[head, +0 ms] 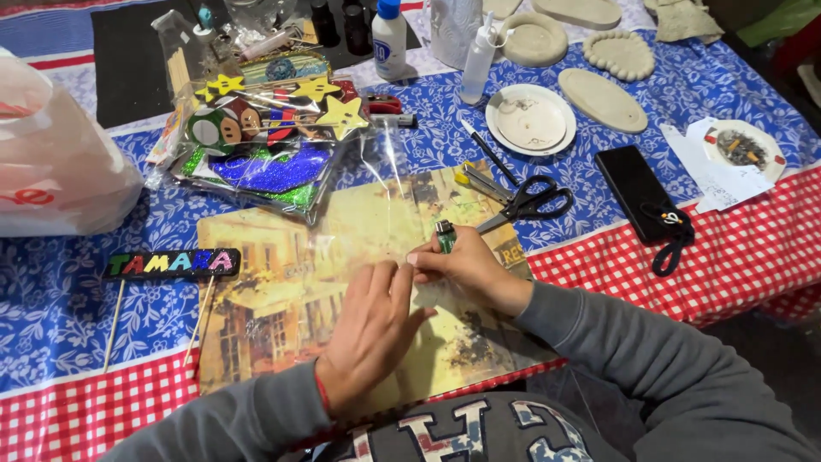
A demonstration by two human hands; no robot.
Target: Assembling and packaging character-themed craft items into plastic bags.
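Head cam, looking straight down at a pretty cluttered craft setup. The right hand (466, 269) is curled closed around a small green lighter (445, 236), which sticks up out of the fist with its metal top pointing away from the person. The left hand (372, 334) is mostly open, fingers stretched flat and pressing down on a clear plastic sheet (385, 184) that lies over a yellowish printed picture of buildings (282, 282); its fingertips sit right against the right hand. So the lighter is just above the middle of that picture, near the front edge of the worktop (77, 299), which has a blue floral and red checked cloth on it.

Just beyond the lighter are black-handled scissors (530, 201) and a black pen (487, 152). Further right lies a black phone (637, 192) with a strap. To the left there's a glittery multicoloured name topper on sticks (171, 263), and behind it a bag of foam stars and mushroom shapes (265, 128). A white dish (530, 120) sits near the back.
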